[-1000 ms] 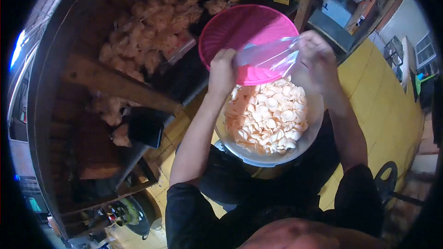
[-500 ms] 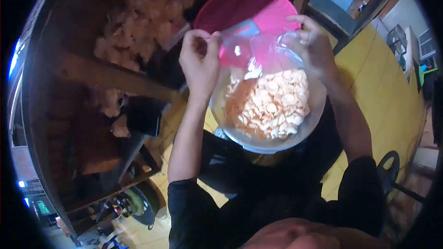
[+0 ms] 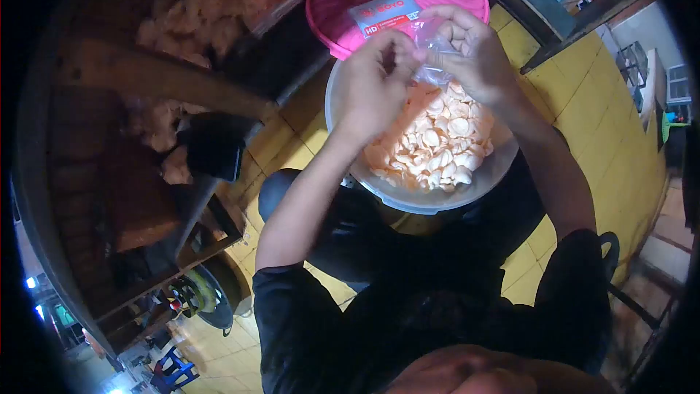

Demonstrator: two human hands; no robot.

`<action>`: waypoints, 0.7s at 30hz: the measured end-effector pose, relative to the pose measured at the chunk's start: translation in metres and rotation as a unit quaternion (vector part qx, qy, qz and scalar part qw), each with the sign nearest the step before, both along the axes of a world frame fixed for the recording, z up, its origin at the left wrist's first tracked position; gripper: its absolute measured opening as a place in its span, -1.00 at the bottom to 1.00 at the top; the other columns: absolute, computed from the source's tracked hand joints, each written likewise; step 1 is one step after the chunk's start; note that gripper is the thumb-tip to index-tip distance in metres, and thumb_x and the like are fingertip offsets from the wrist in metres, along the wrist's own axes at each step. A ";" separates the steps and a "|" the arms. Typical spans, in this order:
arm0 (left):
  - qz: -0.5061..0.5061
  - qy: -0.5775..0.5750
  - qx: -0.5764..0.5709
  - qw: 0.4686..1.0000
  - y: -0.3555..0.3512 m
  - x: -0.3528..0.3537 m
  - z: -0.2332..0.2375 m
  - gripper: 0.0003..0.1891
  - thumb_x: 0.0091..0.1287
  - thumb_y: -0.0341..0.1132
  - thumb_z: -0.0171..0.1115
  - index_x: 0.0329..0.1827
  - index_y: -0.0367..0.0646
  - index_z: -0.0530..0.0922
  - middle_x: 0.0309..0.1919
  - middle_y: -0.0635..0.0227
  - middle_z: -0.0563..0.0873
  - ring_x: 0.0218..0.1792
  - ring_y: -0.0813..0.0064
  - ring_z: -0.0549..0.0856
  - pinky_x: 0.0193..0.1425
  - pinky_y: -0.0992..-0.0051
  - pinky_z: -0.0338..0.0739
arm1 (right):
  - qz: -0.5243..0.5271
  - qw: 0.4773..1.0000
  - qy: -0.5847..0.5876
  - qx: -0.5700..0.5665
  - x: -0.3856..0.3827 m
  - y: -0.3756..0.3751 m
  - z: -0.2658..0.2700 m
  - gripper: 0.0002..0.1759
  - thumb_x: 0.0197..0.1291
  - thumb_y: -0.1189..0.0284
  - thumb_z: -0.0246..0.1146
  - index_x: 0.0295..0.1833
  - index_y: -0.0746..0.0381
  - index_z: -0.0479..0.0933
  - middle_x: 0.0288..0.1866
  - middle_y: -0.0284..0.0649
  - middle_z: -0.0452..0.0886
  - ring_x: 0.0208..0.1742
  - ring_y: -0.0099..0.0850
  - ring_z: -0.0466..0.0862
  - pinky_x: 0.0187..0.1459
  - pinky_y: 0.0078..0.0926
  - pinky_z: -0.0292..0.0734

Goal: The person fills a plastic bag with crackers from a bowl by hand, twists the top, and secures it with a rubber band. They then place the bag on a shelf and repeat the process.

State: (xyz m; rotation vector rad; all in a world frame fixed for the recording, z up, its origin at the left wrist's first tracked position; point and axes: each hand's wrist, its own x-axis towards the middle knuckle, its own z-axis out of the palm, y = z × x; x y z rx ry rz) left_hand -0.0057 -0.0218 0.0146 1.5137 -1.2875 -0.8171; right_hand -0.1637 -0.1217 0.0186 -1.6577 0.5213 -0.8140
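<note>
A clear plastic bag (image 3: pixel 435 66) is stretched between my two hands above a pale tub (image 3: pixel 408 203) of round whitish crackers (image 3: pixel 437 142). My left hand (image 3: pixel 375 84) pinches the bag's edge with thumb and fingertips. On the other side, my right hand (image 3: pixel 481 62) is curled around the bag, its fingers bent over the plastic. Just behind them, a printed plastic-bag packet (image 3: pixel 386 11) lies in a pink basin (image 3: pixel 332 18). The lower part of the bag is partly hidden by my hands.
To the left stands a wooden shelf (image 3: pixel 175 76) with clumped, pale brown pieces (image 3: pixel 211 14) on it. A dark phone-like object (image 3: pixel 219 155) rests on its edge. Yellow tiles (image 3: pixel 583 131) cover the floor, and a wooden frame (image 3: pixel 576 29) is at upper right.
My left hand has moved right, toward my right hand, and the bag is now bunched between them. The printed packet in the pink basin shows more fully. The view has shifted slightly.
</note>
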 end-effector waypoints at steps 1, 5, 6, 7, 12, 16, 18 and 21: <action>0.022 0.055 -0.095 0.994 -0.001 0.002 -0.003 -0.88 0.44 -0.55 0.24 -0.10 -0.18 0.47 -0.28 0.38 0.69 -0.23 0.63 0.69 -0.11 0.55 0.67 | -0.026 0.995 0.019 -0.099 -0.001 -0.003 -0.002 -0.54 0.17 0.59 0.41 0.19 0.29 0.50 -0.41 -0.43 0.54 -0.40 -0.66 0.50 -0.37 -0.64 0.43; 0.015 0.420 -0.059 0.905 -0.006 0.013 0.007 -0.85 0.42 -0.56 0.19 -0.11 -0.12 0.42 -0.27 0.34 0.67 -0.24 0.55 0.70 -0.14 0.44 0.67 | -0.071 0.979 0.063 -0.180 -0.001 -0.006 -0.011 -0.54 0.15 0.64 0.36 0.19 0.27 0.48 -0.48 -0.47 0.41 -0.46 -0.63 0.40 -0.39 -0.54 0.40; 0.008 0.514 -0.010 0.858 -0.005 0.015 0.010 -0.83 0.39 -0.55 0.19 -0.11 -0.11 0.39 -0.25 0.29 0.67 -0.25 0.52 0.69 -0.14 0.41 0.68 | -0.103 0.966 0.078 -0.225 -0.001 -0.011 -0.013 -0.57 0.18 0.62 0.34 0.17 0.27 0.47 -0.48 -0.45 0.42 -0.44 -0.62 0.42 -0.37 -0.51 0.41; 0.005 0.515 -0.012 0.857 -0.005 0.020 0.011 -0.83 0.39 -0.55 0.19 -0.11 -0.11 0.39 -0.25 0.29 0.67 -0.25 0.52 0.69 -0.14 0.41 0.68 | -0.134 0.949 0.094 -0.270 -0.002 -0.016 -0.015 -0.61 0.21 0.61 0.32 0.16 0.28 0.47 -0.48 -0.42 0.42 -0.42 -0.60 0.44 -0.35 -0.48 0.42; -0.004 0.198 -0.121 0.973 0.001 0.030 0.024 -0.78 0.30 -0.57 0.21 -0.07 -0.16 0.41 -0.26 0.32 0.67 -0.23 0.62 0.67 -0.13 0.52 0.60 | 0.145 0.958 0.240 -0.063 -0.017 -0.034 -0.011 -0.55 0.29 0.41 0.32 0.24 0.28 0.45 -0.31 -0.25 0.56 -0.23 -0.48 0.59 -0.18 -0.44 0.51; 0.065 0.010 -0.188 0.980 0.001 0.052 0.019 -0.78 0.29 -0.61 0.19 -0.06 -0.20 0.43 -0.31 0.41 0.61 -0.26 0.73 0.59 -0.23 0.60 0.49 | 0.205 0.789 0.506 -0.283 -0.020 -0.005 -0.058 -0.12 0.15 0.16 0.47 0.49 0.24 0.26 0.37 0.08 0.46 0.41 -0.14 0.47 0.35 -0.18 0.41; 0.105 0.027 -0.148 0.983 0.002 0.055 0.016 -0.84 0.25 -0.63 0.18 -0.16 -0.24 0.48 -0.32 0.37 0.63 -0.30 0.66 0.62 -0.24 0.58 0.50 | 0.161 0.766 0.484 -0.391 -0.018 -0.016 -0.106 0.06 0.02 0.03 0.51 0.54 0.23 0.17 0.45 0.14 0.34 0.44 -0.04 0.42 0.38 -0.03 0.34; 0.118 -0.081 -0.225 0.964 -0.004 0.059 0.004 -0.87 0.19 -0.66 0.16 -0.26 -0.28 0.53 -0.31 0.29 0.67 -0.34 0.55 0.65 -0.24 0.54 0.53 | 0.136 0.743 0.499 -0.424 -0.002 -0.043 -0.136 0.33 -0.12 -0.10 0.56 0.62 0.23 -0.04 0.57 0.19 0.15 0.51 0.22 0.28 0.39 0.29 0.23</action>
